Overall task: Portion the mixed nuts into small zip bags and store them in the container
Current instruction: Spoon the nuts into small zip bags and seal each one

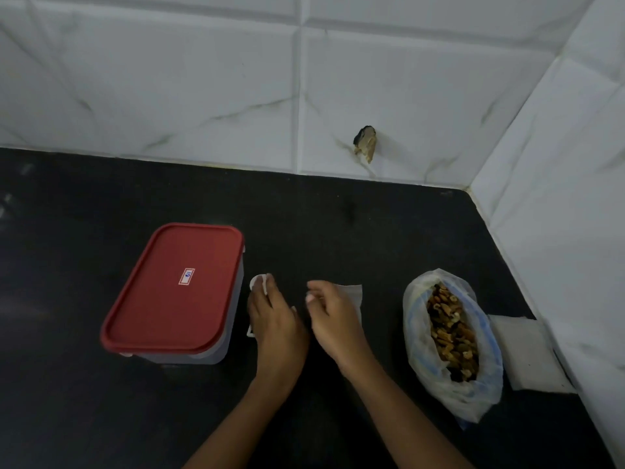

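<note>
Fingers point(267, 292) of the left hand point(277, 326) press flat a small zip bag point(257, 281) beside the closed container point(203, 265), likely to steady it; right fingers point(316, 292) curl, grip unclear; mixed nuts point(451, 330) wait near the surface's point(338, 231) right edge.

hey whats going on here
A person works over a dark counter. The left grip presses flat on a bit of clear plastic, and the right grip curls over a small zip bag; whether it pinches it is unclear. The open bag of mixed nuts sits to the right, the red-lidded container shut on the left.
</note>
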`<state>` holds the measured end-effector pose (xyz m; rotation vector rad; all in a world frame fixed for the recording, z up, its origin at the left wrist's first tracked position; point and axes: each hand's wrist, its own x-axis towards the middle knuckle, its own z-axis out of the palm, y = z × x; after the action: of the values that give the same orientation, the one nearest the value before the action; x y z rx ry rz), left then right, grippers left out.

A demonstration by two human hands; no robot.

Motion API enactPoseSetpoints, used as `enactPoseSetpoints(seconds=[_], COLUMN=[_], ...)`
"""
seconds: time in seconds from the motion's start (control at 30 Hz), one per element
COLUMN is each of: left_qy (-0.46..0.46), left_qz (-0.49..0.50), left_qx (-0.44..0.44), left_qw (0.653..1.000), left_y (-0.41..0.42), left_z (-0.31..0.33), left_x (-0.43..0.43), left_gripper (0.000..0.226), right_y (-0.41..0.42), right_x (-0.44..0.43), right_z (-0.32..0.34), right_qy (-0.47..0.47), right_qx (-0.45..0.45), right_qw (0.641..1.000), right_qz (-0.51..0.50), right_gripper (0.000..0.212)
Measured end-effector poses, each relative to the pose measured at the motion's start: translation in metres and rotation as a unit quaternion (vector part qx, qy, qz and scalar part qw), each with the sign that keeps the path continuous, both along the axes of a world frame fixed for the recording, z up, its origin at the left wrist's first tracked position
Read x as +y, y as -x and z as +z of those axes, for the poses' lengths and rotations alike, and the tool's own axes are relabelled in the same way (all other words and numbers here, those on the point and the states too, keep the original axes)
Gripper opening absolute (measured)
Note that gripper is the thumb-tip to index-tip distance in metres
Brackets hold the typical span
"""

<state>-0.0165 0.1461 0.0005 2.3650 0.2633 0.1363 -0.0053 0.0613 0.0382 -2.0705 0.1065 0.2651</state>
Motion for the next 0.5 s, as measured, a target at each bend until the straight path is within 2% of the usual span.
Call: enactPoseSetpoints(seconds=[0.07,0.1,0.17,0.33,0.37,0.43,0.5], left_qy=[0.014,0.012,0.037,0.104,0.114,0.124,0.139], left_qz=[0.012,0.017,0.034,0.083,0.083,0.072,0.045], left_qx=[0.027,0.038,0.05,0.033,0.036,0.024,0.01], left_qw=[0.999,0.999,0.997,0.991,0.989,0.989,0.989], left_y=[0.001,0.001,0.0,-0.005,-0.005,-0.006,-0.005], left_z=[-0.004,-0.005,-0.005,-0.006,-0.003,-0.007,-0.002], left_x=[0.005,0.007,0.009,0.013,0.013,0.008,-0.001], left_gripper=[0.071,0.072,0.068,0.058,0.052,0.062,0.053], right_y=[-0.007,-0.011,-0.017,-0.023,-0.023,-0.02,-0.018], right_x=[0.017,0.024,0.033,0.033,0.032,0.029,0.023], right_z=[-0.004,-0.009,-0.017,-0.014,-0.013,-0.011,-0.01], right_qy=[-0.127,-0.161,-0.21,-0.295,-0.293,-0.283,-0.267], right_qx=[0.124,0.165,0.201,0.215,0.214,0.207,0.193], right_qw=[0.984,0.973,0.956,0.928,0.93,0.935,0.943], right_qz=[-0.013,-0.026,-0.049,-0.069,-0.063,-0.05,-0.054], right_gripper=[0.031,0.03,0.029,0.022,0.023,0.024,0.022])
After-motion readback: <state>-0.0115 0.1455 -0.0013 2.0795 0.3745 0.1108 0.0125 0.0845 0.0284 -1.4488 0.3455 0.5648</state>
